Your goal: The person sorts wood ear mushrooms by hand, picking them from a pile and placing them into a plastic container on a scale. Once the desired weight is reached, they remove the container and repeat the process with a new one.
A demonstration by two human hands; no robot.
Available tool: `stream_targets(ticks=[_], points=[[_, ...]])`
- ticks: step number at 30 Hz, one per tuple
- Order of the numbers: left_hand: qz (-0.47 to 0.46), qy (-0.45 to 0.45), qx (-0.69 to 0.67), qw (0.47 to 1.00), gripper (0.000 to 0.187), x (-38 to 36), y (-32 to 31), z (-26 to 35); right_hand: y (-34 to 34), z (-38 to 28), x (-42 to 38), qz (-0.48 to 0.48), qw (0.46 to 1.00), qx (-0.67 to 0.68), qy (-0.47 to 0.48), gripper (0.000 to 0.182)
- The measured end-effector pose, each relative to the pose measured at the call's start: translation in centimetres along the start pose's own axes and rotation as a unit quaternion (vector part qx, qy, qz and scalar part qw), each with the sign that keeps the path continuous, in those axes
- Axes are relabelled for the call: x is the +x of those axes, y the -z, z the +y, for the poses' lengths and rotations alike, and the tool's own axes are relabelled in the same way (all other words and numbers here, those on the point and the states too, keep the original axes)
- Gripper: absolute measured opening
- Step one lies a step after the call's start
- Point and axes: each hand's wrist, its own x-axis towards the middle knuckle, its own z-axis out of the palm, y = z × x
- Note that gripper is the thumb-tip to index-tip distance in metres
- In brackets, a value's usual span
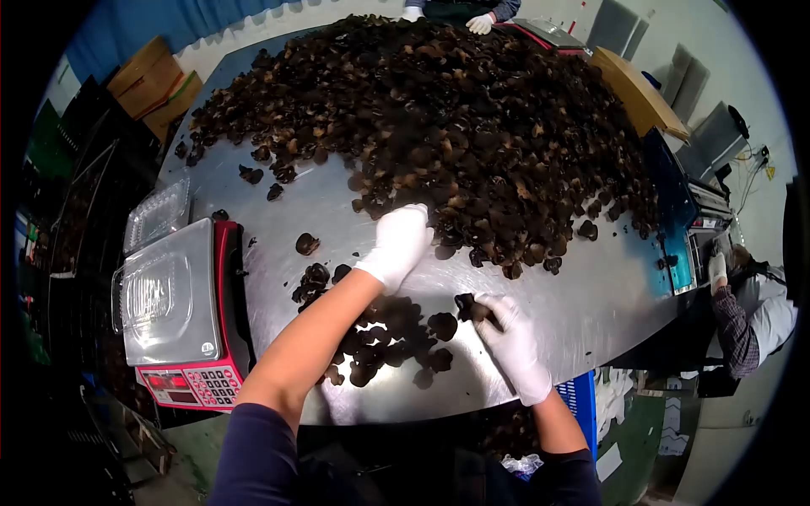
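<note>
A big heap of dark brown mushrooms [472, 126], which look like wood ear, covers the far part of the metal table [591, 312]. My left hand [401, 244], in a white glove, is closed at the heap's near edge; its fingertips and anything in them are hidden. Between the gloved fingers of my right hand [513, 341] is a single dark mushroom [469, 308], held just above the tabletop. Loose mushrooms [371, 350] lie scattered on the metal in front of me, between and below my hands.
To the left stands a red digital scale [190, 384] with a clear plastic tray [169, 295] on top. Another clear container [159, 211] sits behind it. A co-worker's gloved hands [481, 23] rest at the far edge. Another person [747, 312] is at right, and a blue crate [582, 405] stands below.
</note>
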Motion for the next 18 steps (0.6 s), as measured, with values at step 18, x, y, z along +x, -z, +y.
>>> stream_targets(ticks=[18], points=[[-0.035,-0.043,0.065,0.996,0.03,0.6,0.7,3.7,1.3,-1.1,3.8,0.059,0.963,-0.245,0.092,0.017]])
